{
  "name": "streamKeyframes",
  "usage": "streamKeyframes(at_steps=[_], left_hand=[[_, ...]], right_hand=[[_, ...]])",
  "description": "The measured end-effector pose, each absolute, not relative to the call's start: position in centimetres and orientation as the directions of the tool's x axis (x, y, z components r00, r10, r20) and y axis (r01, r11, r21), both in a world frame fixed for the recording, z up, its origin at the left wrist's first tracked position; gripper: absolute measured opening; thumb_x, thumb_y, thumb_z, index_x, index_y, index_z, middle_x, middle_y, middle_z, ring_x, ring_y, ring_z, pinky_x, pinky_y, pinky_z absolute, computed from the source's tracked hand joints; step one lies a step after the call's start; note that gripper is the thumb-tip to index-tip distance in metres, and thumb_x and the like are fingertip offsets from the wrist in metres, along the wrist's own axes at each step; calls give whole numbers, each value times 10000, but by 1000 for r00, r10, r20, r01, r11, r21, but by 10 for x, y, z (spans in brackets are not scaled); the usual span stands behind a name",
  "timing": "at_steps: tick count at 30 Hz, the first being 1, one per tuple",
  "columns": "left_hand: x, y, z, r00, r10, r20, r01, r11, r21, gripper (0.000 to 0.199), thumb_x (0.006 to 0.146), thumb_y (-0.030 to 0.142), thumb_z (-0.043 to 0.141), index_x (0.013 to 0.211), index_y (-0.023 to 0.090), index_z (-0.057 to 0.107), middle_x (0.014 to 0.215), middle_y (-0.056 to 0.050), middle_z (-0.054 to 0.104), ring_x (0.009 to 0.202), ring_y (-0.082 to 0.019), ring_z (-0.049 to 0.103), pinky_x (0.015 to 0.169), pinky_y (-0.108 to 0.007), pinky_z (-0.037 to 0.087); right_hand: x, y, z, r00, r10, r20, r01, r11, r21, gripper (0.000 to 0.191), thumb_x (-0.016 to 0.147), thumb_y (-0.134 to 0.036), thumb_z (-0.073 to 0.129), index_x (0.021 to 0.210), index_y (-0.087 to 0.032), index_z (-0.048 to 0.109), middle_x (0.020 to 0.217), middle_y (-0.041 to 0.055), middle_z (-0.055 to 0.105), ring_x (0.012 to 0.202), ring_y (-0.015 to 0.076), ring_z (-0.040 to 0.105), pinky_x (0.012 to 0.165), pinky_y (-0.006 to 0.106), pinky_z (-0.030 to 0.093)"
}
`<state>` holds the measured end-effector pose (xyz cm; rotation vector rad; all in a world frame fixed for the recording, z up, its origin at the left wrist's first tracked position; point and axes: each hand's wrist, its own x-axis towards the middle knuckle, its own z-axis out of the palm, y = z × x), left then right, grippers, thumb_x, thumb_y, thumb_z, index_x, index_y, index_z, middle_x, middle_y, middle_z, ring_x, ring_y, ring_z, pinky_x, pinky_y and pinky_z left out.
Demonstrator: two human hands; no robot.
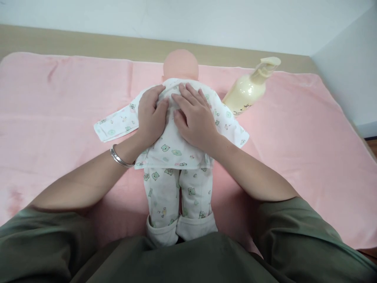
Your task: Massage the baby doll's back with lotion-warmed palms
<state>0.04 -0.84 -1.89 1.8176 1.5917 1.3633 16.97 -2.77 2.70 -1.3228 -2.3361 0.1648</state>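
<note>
A baby doll (180, 65) lies stretched out in front of me, its smooth head at the far end and no face showing. It wears a white long-sleeved top (176, 155) with small green animal prints, and matching white trousers (163, 192) with turned-up cuffs. My left hand (151, 116) rests on the left upper part of the top, fingers extended and pointing toward the head. Beside it my right hand (196, 118) lies on the upper middle and right of the top, fingers a little apart. Neither hand grips anything; the cloth directly under the palms is hidden.
A pale yellow pump bottle (246, 92) stands to the right of the doll's shoulder, partly behind the sleeve. Beneath everything spreads a pink blanket (294, 149) over a wooden tabletop (88, 43). A white wall (188, 19) rises behind the far edge.
</note>
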Motion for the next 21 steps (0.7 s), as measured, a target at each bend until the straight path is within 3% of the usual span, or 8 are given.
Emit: streamKeyframes(at_steps=[3, 8, 13, 17, 21], left_hand=[[-5, -5, -28, -103, 884, 456, 491, -353, 796, 517, 1000, 659, 524, 1316, 272, 654, 1421, -68, 700, 1379, -297, 609, 1232, -493, 465], [-16, 4, -43, -56, 871, 489, 400, -429, 810, 708, 895, 884, 527, 1309, 327, 669, 1428, 33, 701, 1392, -308, 582, 1279, -557, 392], [-23, 0, -48, -21, 806, 591, 408, -533, 741, 593, 975, 793, 501, 1335, 356, 677, 1452, 36, 693, 1412, -274, 594, 1285, -535, 432], [-28, -4, -49, 61, 764, 643, 423, -603, 676, 523, 1032, 700, 475, 1415, 383, 635, 1524, 28, 648, 1464, -266, 567, 1318, -517, 410], [-30, -5, -49, 111, 754, 648, 462, -617, 638, 564, 1054, 662, 432, 1471, 325, 606, 1564, -48, 618, 1502, -281, 543, 1337, -514, 386]], right_hand=[[170, -26, 25, -434, 822, 369, 762, 554, -336, 457, 1035, -242, 435, 1457, -197, 605, 1692, 66, 464, 1634, 273, 354, 1395, 583, 243], [171, -25, 20, -419, 819, 392, 758, 554, -346, 467, 1027, -263, 416, 1454, -227, 602, 1687, 42, 473, 1631, 248, 364, 1406, 540, 250], [171, -27, 22, -415, 822, 390, 758, 549, -351, 486, 1024, -289, 390, 1458, -232, 601, 1691, 17, 466, 1632, 241, 361, 1412, 518, 243], [170, -27, 25, -426, 835, 349, 764, 538, -356, 495, 1024, -251, 418, 1481, -190, 596, 1705, 52, 444, 1642, 266, 342, 1408, 552, 233], [169, -25, 27, -455, 828, 327, 760, 553, -343, 502, 1022, -210, 458, 1505, -144, 579, 1712, 119, 422, 1647, 298, 325, 1395, 598, 230]])
